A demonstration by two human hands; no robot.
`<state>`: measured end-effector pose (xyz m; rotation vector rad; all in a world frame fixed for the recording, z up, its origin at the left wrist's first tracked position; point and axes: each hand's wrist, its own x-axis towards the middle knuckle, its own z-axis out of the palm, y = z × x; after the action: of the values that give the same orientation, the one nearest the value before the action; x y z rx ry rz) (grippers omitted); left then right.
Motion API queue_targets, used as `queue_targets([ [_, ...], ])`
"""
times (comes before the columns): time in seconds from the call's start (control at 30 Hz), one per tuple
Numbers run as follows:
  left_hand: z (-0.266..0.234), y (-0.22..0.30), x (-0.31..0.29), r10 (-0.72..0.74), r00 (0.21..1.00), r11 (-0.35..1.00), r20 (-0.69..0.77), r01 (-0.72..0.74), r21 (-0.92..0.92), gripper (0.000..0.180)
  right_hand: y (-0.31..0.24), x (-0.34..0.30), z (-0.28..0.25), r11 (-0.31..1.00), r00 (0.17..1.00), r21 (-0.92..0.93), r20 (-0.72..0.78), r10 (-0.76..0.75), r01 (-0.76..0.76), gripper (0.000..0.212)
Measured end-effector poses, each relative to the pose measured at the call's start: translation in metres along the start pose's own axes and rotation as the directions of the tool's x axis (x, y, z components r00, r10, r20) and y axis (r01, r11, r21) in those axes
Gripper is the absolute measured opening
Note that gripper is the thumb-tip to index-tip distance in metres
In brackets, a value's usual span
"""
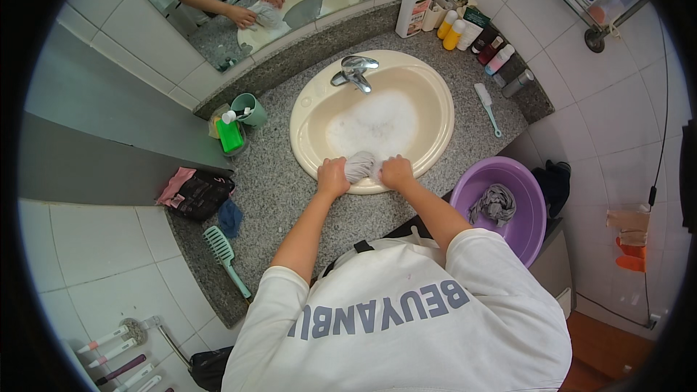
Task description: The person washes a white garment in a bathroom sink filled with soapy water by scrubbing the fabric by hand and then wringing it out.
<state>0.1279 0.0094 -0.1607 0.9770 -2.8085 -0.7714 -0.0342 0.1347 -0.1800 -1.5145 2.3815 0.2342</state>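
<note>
At the front rim of the cream oval sink (444,109), both hands are closed on a bunched light grey cloth (359,166). My left hand (333,177) is wrapped round its left end. At the other end, my right hand (396,172) grips the cloth with curled fingers. Between the two fists the cloth looks wet and folded; whether it is a garment cannot be made out. White suds (381,120) float on the water behind it. A chrome faucet (356,71) stands at the sink's back edge. The mirror (254,7) repeats both hands and the cloth.
Right of me, a purple basin (534,210) holds a twisted grey cloth (497,205). Bottles (415,7) line the back right, near a white brush (488,109). On the left are a green cup (250,110), green soap (231,136), a black package (200,194) and a mint hairbrush (225,258).
</note>
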Motion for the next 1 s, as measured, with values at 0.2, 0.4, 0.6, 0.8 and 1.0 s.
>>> queue_targets([
  [0.2,0.0,-0.005,-0.0029,-0.015,1.0,1.0,0.001,0.015,0.008,0.022,-0.0071,-0.0013,-0.0074,1.0,0.999,0.014,0.047,-0.006,0.006,0.033],
  [0.4,-0.0026,-0.0007,-0.0019,-0.012,1.0,1.0,0.003,0.012,-0.001,0.023,-0.0031,-0.0005,-0.0004,1.0,1.0,0.012,-0.003,-0.001,0.002,0.036],
  [0.6,-0.0038,-0.0011,-0.0031,0.0,1.0,1.0,-0.003,0.0,0.014,0.023,-0.0059,-0.0001,-0.0065,1.0,0.997,0.005,0.076,0.001,-0.002,0.035],
  [0.8,-0.0014,-0.0015,-0.0013,-0.004,1.0,1.0,0.004,0.004,0.019,0.025,-0.0049,-0.0015,-0.0073,1.0,0.999,0.007,0.052,0.01,-0.011,0.034],
  [1.0,0.0002,-0.0042,-0.0022,0.005,1.0,1.0,-0.013,-0.005,0.003,0.024,-0.0056,-0.0006,-0.0063,1.0,0.998,0.007,0.057,-0.004,0.003,0.033],
])
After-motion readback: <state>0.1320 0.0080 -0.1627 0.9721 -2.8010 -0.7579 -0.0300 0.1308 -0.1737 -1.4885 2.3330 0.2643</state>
